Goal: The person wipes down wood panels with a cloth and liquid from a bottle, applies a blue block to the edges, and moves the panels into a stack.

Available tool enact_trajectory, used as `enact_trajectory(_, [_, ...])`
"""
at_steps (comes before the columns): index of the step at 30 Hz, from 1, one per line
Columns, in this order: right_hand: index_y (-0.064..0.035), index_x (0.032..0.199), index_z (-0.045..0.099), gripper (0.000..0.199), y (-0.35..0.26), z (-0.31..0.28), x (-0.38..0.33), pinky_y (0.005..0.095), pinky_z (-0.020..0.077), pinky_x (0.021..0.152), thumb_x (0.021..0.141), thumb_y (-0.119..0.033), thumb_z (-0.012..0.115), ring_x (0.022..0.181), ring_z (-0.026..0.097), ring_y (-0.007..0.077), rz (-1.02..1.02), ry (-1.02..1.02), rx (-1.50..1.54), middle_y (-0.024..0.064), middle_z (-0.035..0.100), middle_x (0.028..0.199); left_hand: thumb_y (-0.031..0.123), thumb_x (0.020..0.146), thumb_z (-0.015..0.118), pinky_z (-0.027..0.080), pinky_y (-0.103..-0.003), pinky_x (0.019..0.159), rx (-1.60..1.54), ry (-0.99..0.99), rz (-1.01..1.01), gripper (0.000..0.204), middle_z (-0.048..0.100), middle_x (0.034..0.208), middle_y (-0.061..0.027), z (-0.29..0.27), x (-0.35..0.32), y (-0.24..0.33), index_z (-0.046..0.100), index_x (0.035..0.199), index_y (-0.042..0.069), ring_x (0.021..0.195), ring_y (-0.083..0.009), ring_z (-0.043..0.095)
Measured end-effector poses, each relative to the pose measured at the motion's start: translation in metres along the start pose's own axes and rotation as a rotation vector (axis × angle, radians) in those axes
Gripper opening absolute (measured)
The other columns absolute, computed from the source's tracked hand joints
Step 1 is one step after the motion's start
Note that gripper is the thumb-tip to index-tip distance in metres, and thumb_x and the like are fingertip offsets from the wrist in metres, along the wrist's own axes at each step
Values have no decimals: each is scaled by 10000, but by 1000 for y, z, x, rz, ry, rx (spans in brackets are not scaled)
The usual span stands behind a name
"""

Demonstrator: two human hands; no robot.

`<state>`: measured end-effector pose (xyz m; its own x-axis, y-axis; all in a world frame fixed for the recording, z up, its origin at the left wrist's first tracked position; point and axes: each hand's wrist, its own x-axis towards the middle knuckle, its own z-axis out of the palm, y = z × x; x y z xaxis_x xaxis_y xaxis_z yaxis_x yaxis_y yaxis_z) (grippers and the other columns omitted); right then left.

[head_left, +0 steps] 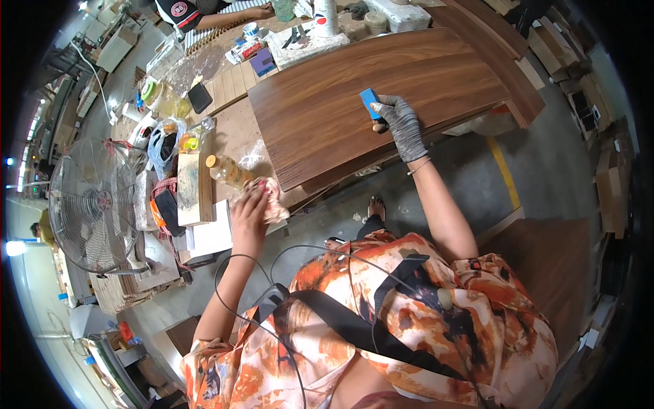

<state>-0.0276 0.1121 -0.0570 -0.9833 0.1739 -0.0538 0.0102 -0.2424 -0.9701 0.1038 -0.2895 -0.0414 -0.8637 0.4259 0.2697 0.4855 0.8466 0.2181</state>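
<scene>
A dark brown wood-grain panel (327, 95) lies across the bench before me. Over its near part, my right hand (400, 121), in a grey glove, is closed round a small blue block (370, 102). My bare left hand (250, 210) grips a crumpled pinkish cloth (274, 202) just off the panel's near left corner. Right beyond that hand stands a bottle of yellowish liquid (230, 172) with an orange cap. The fingers of the left hand are partly hidden by the cloth.
A caged fan (94, 204) stands at the left. Phones, a wooden block (196, 191), bags and a green-lidded jar (163, 97) crowd the bench's left side. Across the bench, another person's arm (235, 16) reaches in near a white bottle (325, 19). Cartons (557, 51) are stacked at right.
</scene>
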Motion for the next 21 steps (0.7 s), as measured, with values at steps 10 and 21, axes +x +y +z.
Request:
enact_trajectory(10, [-25, 1214, 589, 462, 18, 3, -2, 268, 597, 629, 919, -327, 778, 878, 682, 130, -172, -111, 113, 84, 680, 1061, 11, 879, 610, 283, -474, 1191, -97, -24, 187, 571, 525, 1527, -54, 5, 80, 98, 579, 1439, 121, 1405, -312, 458])
enact_trajectory(21, [-7, 1208, 575, 398, 31, 6, 16, 271, 565, 619, 945, -244, 755, 727, 655, 114, -175, -56, 139, 67, 660, 928, 215, 1000, 503, 252, -502, 1197, 147, -82, 246, 488, 491, 1539, -61, 45, 78, 67, 527, 1482, 144, 1434, -292, 415])
